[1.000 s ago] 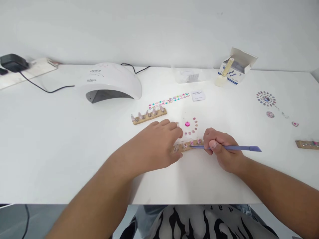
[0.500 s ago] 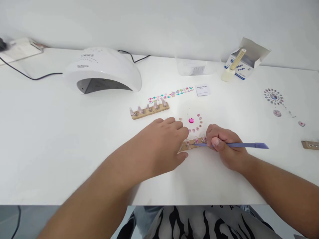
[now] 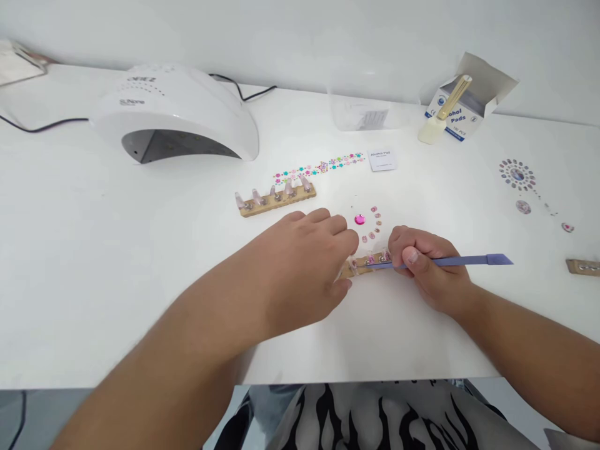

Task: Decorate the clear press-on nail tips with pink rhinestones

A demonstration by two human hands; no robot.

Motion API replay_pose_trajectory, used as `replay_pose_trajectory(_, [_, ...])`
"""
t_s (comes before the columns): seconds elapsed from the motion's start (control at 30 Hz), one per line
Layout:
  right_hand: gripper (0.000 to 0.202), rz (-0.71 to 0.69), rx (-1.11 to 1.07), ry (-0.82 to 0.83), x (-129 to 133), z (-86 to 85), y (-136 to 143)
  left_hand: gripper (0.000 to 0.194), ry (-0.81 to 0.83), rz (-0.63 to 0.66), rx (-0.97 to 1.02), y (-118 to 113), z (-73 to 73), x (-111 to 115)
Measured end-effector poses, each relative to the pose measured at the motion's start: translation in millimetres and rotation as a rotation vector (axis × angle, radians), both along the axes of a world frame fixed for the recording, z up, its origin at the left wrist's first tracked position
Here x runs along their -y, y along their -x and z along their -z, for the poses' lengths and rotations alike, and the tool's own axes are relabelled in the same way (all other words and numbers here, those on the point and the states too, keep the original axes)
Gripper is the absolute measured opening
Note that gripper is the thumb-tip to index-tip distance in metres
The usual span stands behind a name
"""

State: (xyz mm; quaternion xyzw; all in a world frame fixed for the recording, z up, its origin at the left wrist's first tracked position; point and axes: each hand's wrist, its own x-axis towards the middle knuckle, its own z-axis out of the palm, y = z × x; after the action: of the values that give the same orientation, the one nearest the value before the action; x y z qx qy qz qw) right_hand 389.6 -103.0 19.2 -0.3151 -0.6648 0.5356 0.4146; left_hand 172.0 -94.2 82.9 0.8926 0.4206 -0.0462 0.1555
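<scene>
1. Firmly closed, the right hand [image 3: 440, 284] grips a purple stick tool [image 3: 462, 260], its thin end pointing left over a wooden strip [image 3: 360, 270] and its broad, slanted end jutting out to the right.
2. That strip lies on the desk [image 3: 140, 300] between the two hands, bearing clear, pinkish nail tips [image 3: 371, 257]; the tool passes in front of some of them.
3. At its left end is the left hand [image 3: 314, 269], palm down, thumb and fingers set apart around the wood. How tight this grip is I cannot tell, since the hand covers that end.
4. Just beyond the strip sit a round pink gem [image 3: 359, 219] and an arc of small gems [image 3: 379, 223], the left fingers close beside them.
5. Farther off, a second strip [image 3: 276, 205] carries five upright tips, with rows of coloured stickers [image 3: 323, 167] behind and a white packet [image 3: 382, 160] at their right end.
6. Toward the wall stand a white domed lamp [image 3: 182, 112], a clear container [image 3: 368, 117] and an opened box [image 3: 464, 122], whose lettering is partly blocked by a small bottle [image 3: 432, 131].
7. Far right are a ring of gems [image 3: 517, 175] and a third strip [image 3: 584, 267], cut by the picture's edge.
</scene>
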Motion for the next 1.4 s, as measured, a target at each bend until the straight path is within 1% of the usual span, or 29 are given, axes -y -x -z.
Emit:
replay_pose_trajectory(0.2, [0.031, -0.011, -0.048, 0.07, -1.1, -1.8, 1.7, 0.013, -0.03, 0.022, 0.005, 0.3, -0.8, -0.9])
replay_pose_trajectory(0.3, [0.031, -0.018, -0.068, 0.09, -1.8, -1.7, 2.1, 0.014, -0.042, 0.04, 0.027, 0.9, -2.7, -0.7])
replay_pose_trajectory(0.43, [0.031, -0.006, -0.072, 0.12, -2.6, -0.8, 2.3, 0.014, -0.05, 0.018, 0.047, 1.3, -4.0, -0.5])
replay_pose_trajectory(0.53, [0.033, -0.001, -0.067, 0.123, -2.7, -1.1, 2.9, 0.014, -0.074, -0.004, 0.032, 0.7, -4.3, -0.9])
replay_pose_trajectory(0.73, [0.035, 0.004, -0.061, 0.154, -1.8, -2.5, 4.9, 0.019, -0.075, 0.038, 0.029, 0.3, -4.7, -1.1])
replay_pose_trajectory(0.87, [0.034, 0.001, -0.066, 0.162, -1.6, -2.5, 5.1, 0.022, -0.083, 0.047, 0.028, 0.7, -4.5, -1.1])
replay_pose_trajectory(1.03, [0.034, 0.018, -0.057, 0.155, -1.5, -2.5, 4.0, 0.024, -0.054, 0.048, 0.031, 0.3, -5.1, -1.1])
replay_pose_trajectory(1.4, [0.035, 0.013, -0.084, 0.181, -2.3, -3.7, 6.0, 0.024, -0.059, 0.034, 0.047, 1.9, -3.4, -0.9])
